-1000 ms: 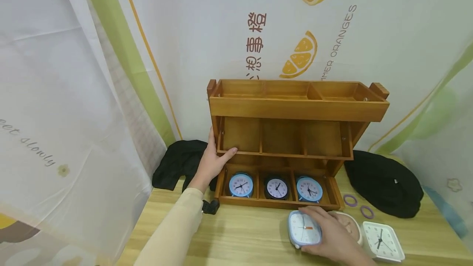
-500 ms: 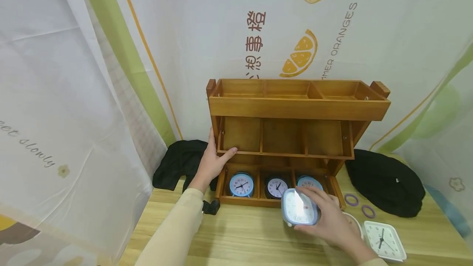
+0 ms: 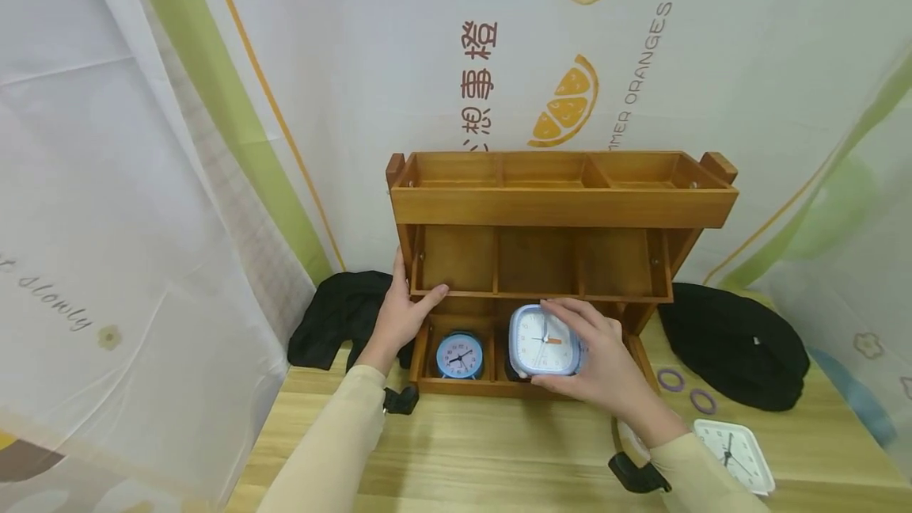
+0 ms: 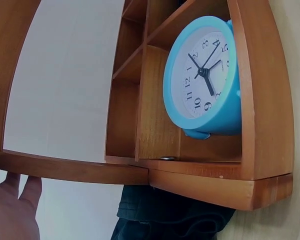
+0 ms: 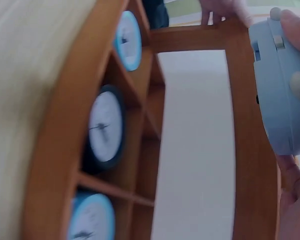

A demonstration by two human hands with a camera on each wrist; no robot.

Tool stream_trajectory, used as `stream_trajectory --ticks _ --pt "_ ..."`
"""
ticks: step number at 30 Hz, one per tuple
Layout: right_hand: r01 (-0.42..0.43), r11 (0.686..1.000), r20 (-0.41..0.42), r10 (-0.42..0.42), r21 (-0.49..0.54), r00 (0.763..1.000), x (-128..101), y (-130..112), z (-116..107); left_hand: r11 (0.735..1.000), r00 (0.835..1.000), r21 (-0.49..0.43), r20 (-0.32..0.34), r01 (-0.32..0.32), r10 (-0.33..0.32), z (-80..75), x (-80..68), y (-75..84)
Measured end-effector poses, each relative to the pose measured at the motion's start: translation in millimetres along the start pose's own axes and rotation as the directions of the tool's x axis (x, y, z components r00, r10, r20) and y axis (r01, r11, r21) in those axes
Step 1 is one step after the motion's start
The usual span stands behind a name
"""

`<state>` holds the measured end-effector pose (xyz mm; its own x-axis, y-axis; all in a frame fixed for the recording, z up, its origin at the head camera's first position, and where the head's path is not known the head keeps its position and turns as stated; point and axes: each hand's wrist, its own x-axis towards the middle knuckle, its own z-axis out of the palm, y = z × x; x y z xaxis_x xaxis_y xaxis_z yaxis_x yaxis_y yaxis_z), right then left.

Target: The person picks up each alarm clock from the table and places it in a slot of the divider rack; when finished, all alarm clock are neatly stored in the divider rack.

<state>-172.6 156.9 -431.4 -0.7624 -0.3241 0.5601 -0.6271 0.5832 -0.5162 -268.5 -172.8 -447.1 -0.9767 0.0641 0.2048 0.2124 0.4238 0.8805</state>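
A three-tier wooden shelf (image 3: 563, 208) stands on the table against the wall. My left hand (image 3: 402, 311) grips the left end of its middle tier, thumb on the front lip. My right hand (image 3: 594, 355) holds a square light-blue alarm clock (image 3: 545, 341) upright in front of the bottom tier, just under the middle tier. In the bottom tier a round blue clock (image 3: 459, 355) stands in the left cell, also large in the left wrist view (image 4: 205, 75). The right wrist view shows the held clock's back (image 5: 280, 85) and a black-rimmed clock (image 5: 104, 127) in the middle cell.
A white square clock (image 3: 734, 454) lies at the table's right front edge. Two purple rings (image 3: 687, 390) and a black cloth (image 3: 737, 343) sit right of the shelf; another black cloth (image 3: 342, 319) lies left of it. Patterned curtains hang behind and at both sides.
My right hand lifted the square blue clock off the table and carried it up and left to the front of the shelf's lower tiers. The left hand stayed on the shelf.
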Motion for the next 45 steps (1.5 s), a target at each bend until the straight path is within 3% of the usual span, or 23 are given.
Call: stream_trajectory --ticks 11,19,28,37,45 --pt "-0.022 1.000 0.020 0.022 0.016 1.000 46.0 -14.2 6.2 1.000 0.998 0.019 0.061 -0.015 0.014 -6.9 -0.2 -1.8" --pt "-0.048 0.999 0.030 0.048 0.023 0.998 76.8 -18.4 14.0 0.999 0.998 0.043 0.063 -0.011 0.009 -8.2 -0.1 -1.0" --pt "-0.079 0.997 0.013 0.079 0.008 0.997 119.6 -22.6 37.7 0.999 0.998 0.041 0.066 -0.027 0.024 -10.9 2.3 -0.4" --pt "-0.108 0.994 0.051 0.109 -0.030 0.993 140.7 -31.3 50.8 0.999 0.997 0.029 0.063 -0.037 0.035 -10.9 3.4 -0.3" --pt "-0.123 0.984 0.082 0.134 -0.131 0.987 150.5 -31.3 60.8 0.998 0.996 0.014 0.065 -0.066 0.065 -9.6 4.2 -1.6"
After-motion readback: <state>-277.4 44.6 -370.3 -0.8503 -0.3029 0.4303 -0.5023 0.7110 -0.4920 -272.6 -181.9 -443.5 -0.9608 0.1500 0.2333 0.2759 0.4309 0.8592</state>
